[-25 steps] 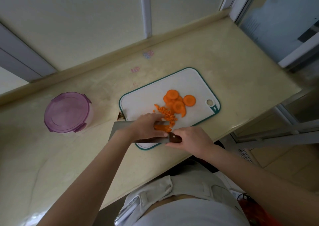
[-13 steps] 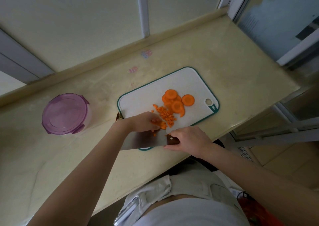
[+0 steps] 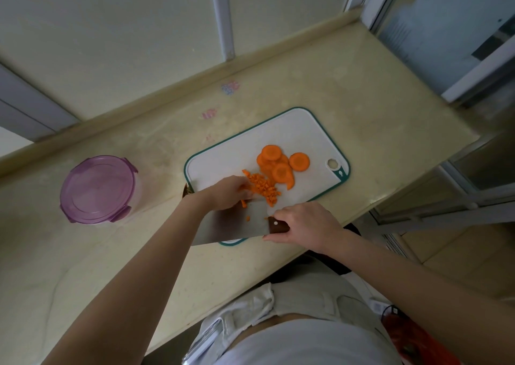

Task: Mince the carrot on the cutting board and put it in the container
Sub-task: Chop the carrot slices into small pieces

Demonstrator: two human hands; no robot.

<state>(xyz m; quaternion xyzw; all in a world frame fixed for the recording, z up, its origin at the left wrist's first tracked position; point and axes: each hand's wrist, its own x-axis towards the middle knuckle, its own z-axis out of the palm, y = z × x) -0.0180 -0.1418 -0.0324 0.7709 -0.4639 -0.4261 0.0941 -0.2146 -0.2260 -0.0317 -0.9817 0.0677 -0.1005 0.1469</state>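
Observation:
A white cutting board [image 3: 223, 158] with a teal rim lies on the counter. Several round carrot slices [image 3: 281, 164] sit at its middle right, and a pile of minced carrot [image 3: 264, 187] lies just in front of them. My right hand [image 3: 303, 225] grips the dark handle of a cleaver [image 3: 231, 226], whose broad blade lies tilted over the board's near edge with a few carrot bits on it. My left hand [image 3: 227, 193] rests with its fingers on the near side of the minced pile, above the blade. The container [image 3: 97, 189], closed with a purple lid, stands to the left.
The beige counter [image 3: 348, 108] ends at a raised ledge and wall behind, and its right edge drops off near a glass door. A small dark object [image 3: 186, 191] peeks out at the board's left corner. The counter's front edge is close to my body.
The cleaver has turned from edge-down to its flat side showing and shifted toward me. My left hand left the blade's spine and now lies on the minced carrot.

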